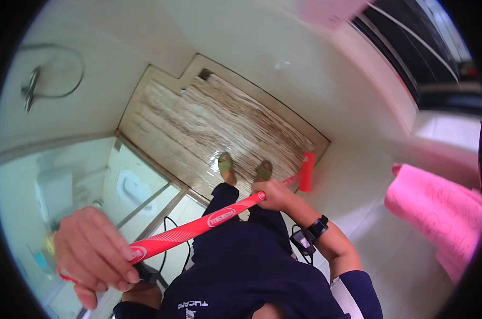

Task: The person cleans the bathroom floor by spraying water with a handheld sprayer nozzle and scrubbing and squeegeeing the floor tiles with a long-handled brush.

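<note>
A long red pole (198,226) with white lettering slants across my body, from lower left to upper right. At its far end is a short red crosspiece head (306,173), close to the wall at the right of the shower floor; whether it is a brush or a squeegee, I cannot make out. My right hand (273,194) wraps round the pole's lower part. Up at the near end, my left hand (94,250) curves its fingers over the pole's tip, and a small red loop (65,275) shows beside it. The left palm is hidden.
My feet in green slippers (226,164) stand on a wet, brown-streaked floor (198,119). A drain (205,74) lies at the far corner. Left are a shower head (31,89) with hose and a glass panel (92,175). Pink cloth (434,212) hangs right, below a dark window (421,58).
</note>
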A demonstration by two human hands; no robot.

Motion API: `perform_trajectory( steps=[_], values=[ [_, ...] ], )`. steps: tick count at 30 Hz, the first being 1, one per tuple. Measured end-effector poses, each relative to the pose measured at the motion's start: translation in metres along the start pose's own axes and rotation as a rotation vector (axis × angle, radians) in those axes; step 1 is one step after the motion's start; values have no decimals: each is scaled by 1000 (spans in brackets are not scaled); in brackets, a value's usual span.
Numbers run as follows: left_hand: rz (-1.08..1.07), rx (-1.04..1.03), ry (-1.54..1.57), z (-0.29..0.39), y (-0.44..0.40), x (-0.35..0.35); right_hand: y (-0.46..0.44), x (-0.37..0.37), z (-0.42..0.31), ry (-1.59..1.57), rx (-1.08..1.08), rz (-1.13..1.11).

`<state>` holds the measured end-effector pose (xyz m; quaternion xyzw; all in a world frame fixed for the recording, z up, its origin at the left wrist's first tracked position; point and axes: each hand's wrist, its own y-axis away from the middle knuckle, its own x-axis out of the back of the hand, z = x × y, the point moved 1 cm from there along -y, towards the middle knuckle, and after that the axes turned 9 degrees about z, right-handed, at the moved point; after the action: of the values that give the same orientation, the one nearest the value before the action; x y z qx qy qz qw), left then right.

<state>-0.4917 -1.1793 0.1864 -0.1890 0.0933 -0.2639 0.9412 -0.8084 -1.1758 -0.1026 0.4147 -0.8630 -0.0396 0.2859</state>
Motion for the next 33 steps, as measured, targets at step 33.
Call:
perform_trajectory(
  steps=[33],
  values=[
    [2124,1126,-581,2,266,-506,-55,10,-139,-183,309,-924]
  ],
)
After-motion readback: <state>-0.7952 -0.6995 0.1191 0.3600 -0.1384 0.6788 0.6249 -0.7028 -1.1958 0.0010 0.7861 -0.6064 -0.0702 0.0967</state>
